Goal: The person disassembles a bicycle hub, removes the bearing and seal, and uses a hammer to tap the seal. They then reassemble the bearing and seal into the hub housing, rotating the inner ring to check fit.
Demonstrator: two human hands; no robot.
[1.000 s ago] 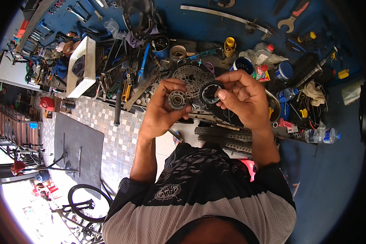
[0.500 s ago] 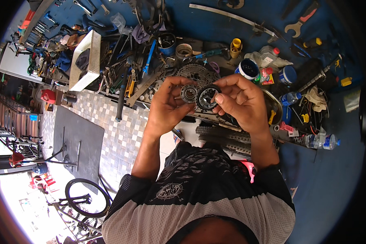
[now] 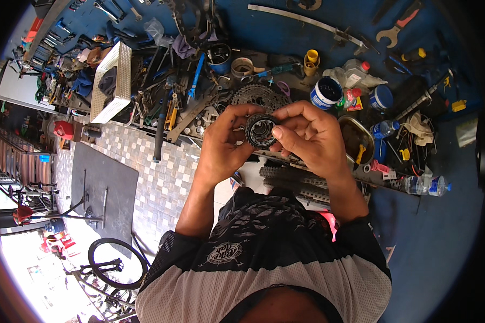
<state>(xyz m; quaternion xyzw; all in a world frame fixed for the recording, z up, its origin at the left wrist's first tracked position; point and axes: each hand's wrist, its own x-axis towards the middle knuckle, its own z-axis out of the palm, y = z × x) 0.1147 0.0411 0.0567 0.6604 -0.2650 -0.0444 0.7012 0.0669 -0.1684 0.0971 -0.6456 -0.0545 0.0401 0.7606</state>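
Observation:
My left hand (image 3: pixel 225 142) is closed on a round, bearing-like metal part (image 3: pixel 260 130), gripping it by the edge between thumb and fingers. A black ring (image 3: pixel 262 146) is pinched in my right hand (image 3: pixel 313 139), thumb on its near face. The ring lies over the metal part, whose concentric rims show through its opening. Whether the two are seated together I cannot tell. Just beyond my fingertips, a large bicycle cassette (image 3: pixel 260 96) rests on the cluttered workbench.
Left on the bench are a white perforated tray (image 3: pixel 112 83), an adjustable wrench (image 3: pixel 191 119) and many loose tools. White-and-blue tubs (image 3: pixel 327 92), a metal basin (image 3: pixel 355 141) and plastic bottles (image 3: pixel 421 186) stand to the right. Bicycle tires (image 3: pixel 293 180) sit below the bench edge.
The black ring in my right hand has moved left, from beside the metal part to over it. My hands have come closer together.

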